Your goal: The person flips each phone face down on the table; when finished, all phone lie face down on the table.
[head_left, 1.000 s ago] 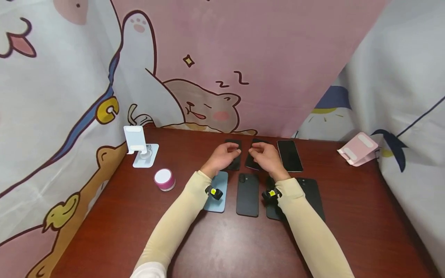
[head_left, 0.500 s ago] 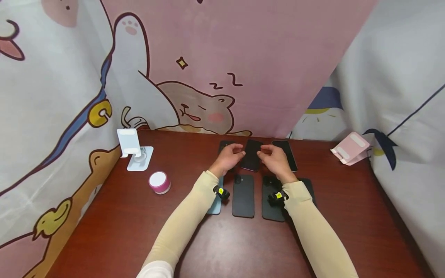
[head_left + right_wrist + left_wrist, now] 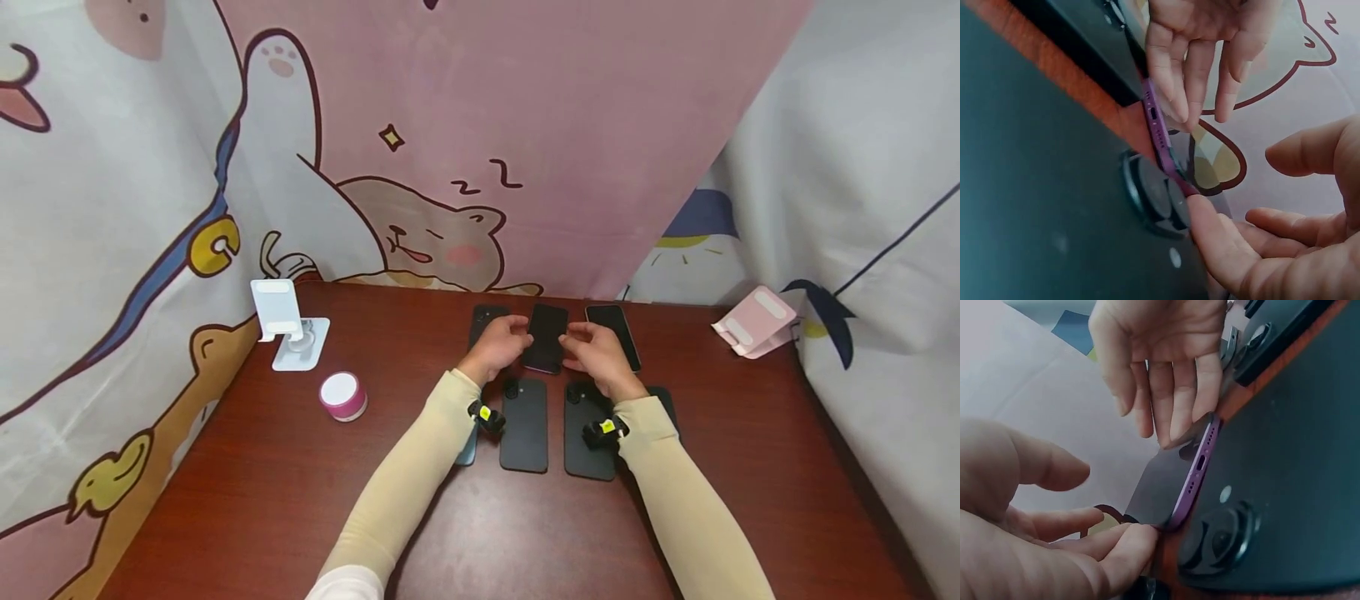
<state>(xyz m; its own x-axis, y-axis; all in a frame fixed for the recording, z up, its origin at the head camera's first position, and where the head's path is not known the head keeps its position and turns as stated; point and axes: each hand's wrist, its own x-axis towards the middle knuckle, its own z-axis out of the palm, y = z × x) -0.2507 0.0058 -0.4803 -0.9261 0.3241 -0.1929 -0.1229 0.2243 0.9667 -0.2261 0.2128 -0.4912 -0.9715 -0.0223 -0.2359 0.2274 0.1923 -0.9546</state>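
In the head view, a phone with a dark screen and purple frame [image 3: 547, 337] lies screen up in the middle of the back row. My left hand [image 3: 501, 346] is at its left edge, and my right hand [image 3: 600, 354] is at its right edge. Both hands have loosely extended fingers, thumbs apart from them. The left wrist view shows left fingertips [image 3: 1141, 540] right at a corner of the purple edge [image 3: 1200, 462]. From the right wrist, a right fingertip [image 3: 1200, 209] meets the opposite corner. The left hand partly covers a dark phone [image 3: 489, 314] lying back up.
Another phone [image 3: 611, 321] lies screen up behind the right hand. In front are a black phone [image 3: 523, 429], a dark phone [image 3: 581, 450] and a light blue phone [image 3: 468, 450], partly under the arms. A white stand [image 3: 300, 354], pink round container [image 3: 343, 400] and pink stand [image 3: 757, 321] flank them.
The right hand has moved off the middle phone to its right edge, and the left hand has come over to its left edge. The head view has shifted slightly.
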